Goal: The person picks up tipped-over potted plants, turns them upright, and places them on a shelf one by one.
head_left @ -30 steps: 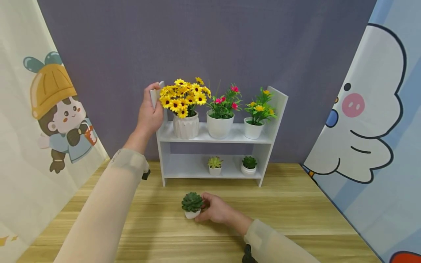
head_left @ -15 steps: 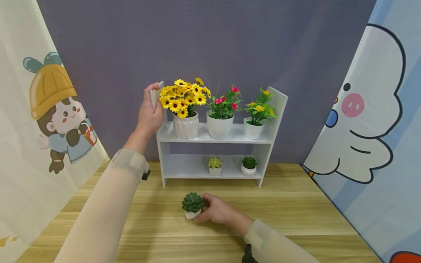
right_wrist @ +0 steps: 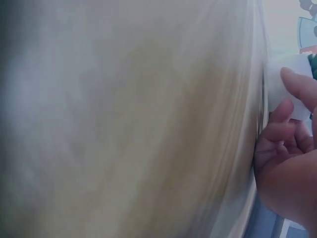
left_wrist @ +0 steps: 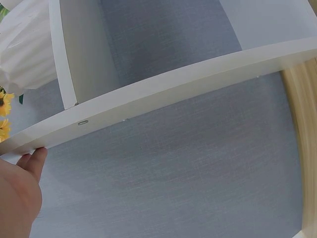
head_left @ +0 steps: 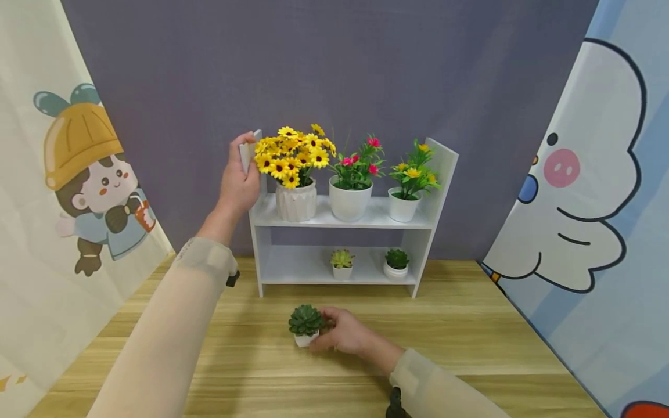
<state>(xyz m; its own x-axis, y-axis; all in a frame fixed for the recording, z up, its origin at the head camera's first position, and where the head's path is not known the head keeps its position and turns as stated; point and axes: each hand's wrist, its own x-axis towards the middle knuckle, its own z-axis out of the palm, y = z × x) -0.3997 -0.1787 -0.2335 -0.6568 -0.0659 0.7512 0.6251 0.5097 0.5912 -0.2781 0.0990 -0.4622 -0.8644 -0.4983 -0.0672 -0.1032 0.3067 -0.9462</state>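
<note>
My left hand (head_left: 239,180) grips the top of the left side panel of a white two-tier shelf (head_left: 340,223). In the left wrist view its fingers (left_wrist: 35,161) curl over the panel's edge. Down on the wooden table, in front of the shelf, my right hand (head_left: 342,332) holds a small dark green potted succulent (head_left: 305,320) from its right side. The right wrist view shows the thumb and fingers at its white pot (right_wrist: 285,89); part of the pot is hidden behind them.
Yellow daisies (head_left: 295,200), a pink-flowered plant (head_left: 350,197) and a yellow-flowered plant (head_left: 402,203) stand in white pots on the upper shelf. A light green succulent (head_left: 342,264) and a dark green one (head_left: 396,263) sit below. Grey cloth (head_left: 334,69) hangs behind.
</note>
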